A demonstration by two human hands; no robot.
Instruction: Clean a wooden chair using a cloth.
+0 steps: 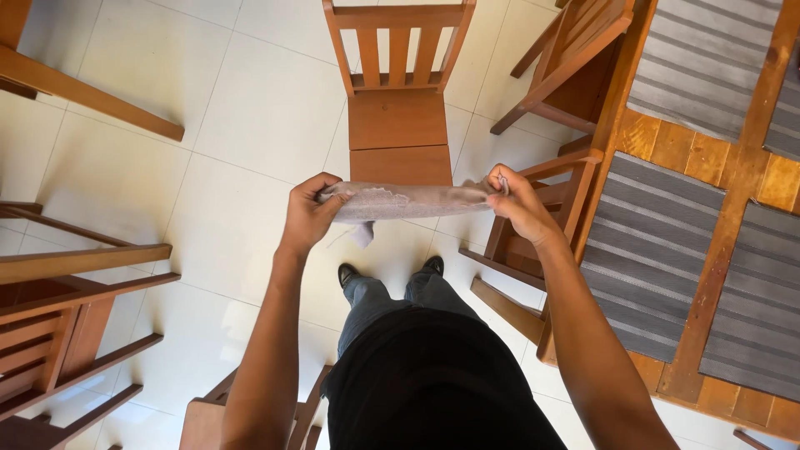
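A pale grey-pink cloth [412, 202] is stretched flat between both hands at chest height, seen edge-on. My left hand [307, 212] pinches its left end, and a small corner of the fabric hangs down below that grip. My right hand [517, 202] pinches the right end. The cloth hovers over the white tiled floor, just in front of a wooden chair [397, 125] that faces me.
A wooden table [723, 250] with grey striped placemats [646, 250] fills the right side, with two chairs [575, 67] pushed against it. More wooden chairs [67, 317] stand at the left and one behind my legs. My shoes [348, 273] stand on white tiles.
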